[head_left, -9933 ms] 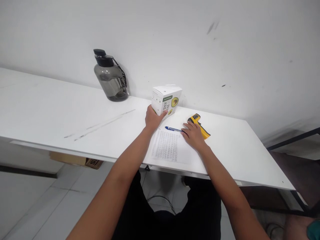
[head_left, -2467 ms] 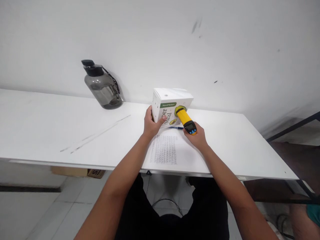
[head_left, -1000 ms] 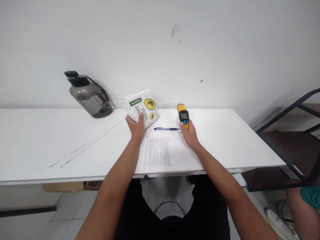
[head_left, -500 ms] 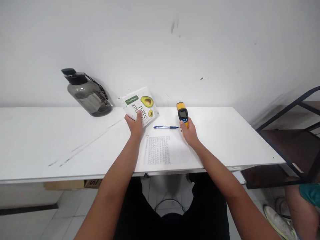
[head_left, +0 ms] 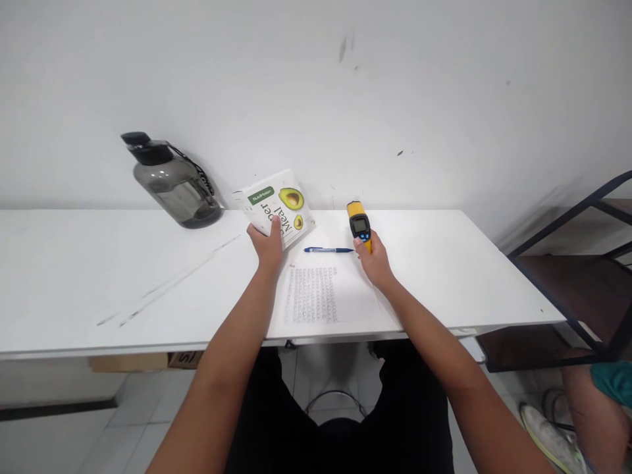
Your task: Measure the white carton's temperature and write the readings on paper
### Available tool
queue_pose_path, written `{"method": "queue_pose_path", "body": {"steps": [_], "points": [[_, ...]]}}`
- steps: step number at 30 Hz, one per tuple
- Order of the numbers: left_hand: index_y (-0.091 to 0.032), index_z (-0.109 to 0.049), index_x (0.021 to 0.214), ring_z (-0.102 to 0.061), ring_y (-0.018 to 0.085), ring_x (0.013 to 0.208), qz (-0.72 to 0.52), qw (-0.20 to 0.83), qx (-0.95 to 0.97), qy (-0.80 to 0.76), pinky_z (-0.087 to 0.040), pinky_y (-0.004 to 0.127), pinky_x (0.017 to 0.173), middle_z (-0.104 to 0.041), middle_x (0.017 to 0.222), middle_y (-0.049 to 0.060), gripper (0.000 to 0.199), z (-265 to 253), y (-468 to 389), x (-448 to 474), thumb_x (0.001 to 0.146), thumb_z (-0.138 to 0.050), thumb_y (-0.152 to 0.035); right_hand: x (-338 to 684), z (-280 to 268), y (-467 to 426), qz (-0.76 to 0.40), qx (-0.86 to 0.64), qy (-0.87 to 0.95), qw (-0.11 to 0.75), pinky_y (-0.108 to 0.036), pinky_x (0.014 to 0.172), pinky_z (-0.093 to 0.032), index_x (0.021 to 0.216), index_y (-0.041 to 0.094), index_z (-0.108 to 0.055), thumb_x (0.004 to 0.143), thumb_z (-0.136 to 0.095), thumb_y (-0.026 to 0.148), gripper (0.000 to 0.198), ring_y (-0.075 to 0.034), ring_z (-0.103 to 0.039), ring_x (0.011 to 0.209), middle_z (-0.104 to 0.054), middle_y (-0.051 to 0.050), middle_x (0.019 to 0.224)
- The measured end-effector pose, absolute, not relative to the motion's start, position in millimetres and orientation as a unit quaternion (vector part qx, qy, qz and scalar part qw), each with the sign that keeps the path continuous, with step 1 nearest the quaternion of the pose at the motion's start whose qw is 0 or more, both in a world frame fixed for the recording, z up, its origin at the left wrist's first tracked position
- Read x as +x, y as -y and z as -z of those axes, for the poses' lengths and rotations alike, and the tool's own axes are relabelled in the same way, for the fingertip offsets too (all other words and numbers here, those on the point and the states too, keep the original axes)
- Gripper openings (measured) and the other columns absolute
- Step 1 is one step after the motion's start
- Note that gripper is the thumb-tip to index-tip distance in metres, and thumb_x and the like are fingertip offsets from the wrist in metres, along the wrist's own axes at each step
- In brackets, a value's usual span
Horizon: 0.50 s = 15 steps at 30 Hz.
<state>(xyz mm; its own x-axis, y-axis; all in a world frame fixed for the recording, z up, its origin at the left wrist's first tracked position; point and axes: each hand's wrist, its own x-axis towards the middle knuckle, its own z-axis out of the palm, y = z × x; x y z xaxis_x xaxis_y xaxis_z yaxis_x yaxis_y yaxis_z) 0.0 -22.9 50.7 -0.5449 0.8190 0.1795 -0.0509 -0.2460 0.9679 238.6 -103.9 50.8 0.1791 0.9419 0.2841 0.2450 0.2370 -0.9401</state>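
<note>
My left hand (head_left: 268, 245) grips the lower edge of a white box (head_left: 269, 207) printed with avocados and the words "NutriMotion" and "Meal", its thumb across the front. The box is tilted toward me. In my right hand (head_left: 374, 260) is a yellow and black infrared thermometer (head_left: 360, 220), its small screen and blue buttons facing up and my thumb near the buttons. Between the hands a blue pen (head_left: 328, 250) lies on the table. Just below it is a sheet of paper (head_left: 353, 299) covered partly with rows of handwriting.
A large grey water bottle (head_left: 175, 187) with a black lid and strap stands at the back left, near the wall. The white table (head_left: 162, 276) carries dark scuff lines. To the right are a dark metal-framed chair (head_left: 567, 283) and another person's leg (head_left: 585, 408).
The thermometer has tipped very slightly to the left in my right hand. The box, pen, paper and bottle hold their places; the view itself has shifted a little.
</note>
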Motion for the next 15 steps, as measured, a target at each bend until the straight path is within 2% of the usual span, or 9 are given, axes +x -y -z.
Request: {"method": "queue_pose_path", "body": {"steps": [15], "points": [[-0.022,-0.044,0.117,-0.059,0.027,0.133,-0.700,0.305,0.371,-0.529,-0.046,0.046,0.118,-0.060,0.137,0.015,0.053,-47.5,20.6,-1.3,0.084,-0.078,-0.048,239.2,-50.4,102.4,-0.291,-0.542,0.574,0.541,-0.040,0.082,-0.053,0.124,0.023,-0.060,0.089,-0.055,0.063,0.053,-0.024,-0.061,0.093,-0.065,-0.008,0.104]]}}
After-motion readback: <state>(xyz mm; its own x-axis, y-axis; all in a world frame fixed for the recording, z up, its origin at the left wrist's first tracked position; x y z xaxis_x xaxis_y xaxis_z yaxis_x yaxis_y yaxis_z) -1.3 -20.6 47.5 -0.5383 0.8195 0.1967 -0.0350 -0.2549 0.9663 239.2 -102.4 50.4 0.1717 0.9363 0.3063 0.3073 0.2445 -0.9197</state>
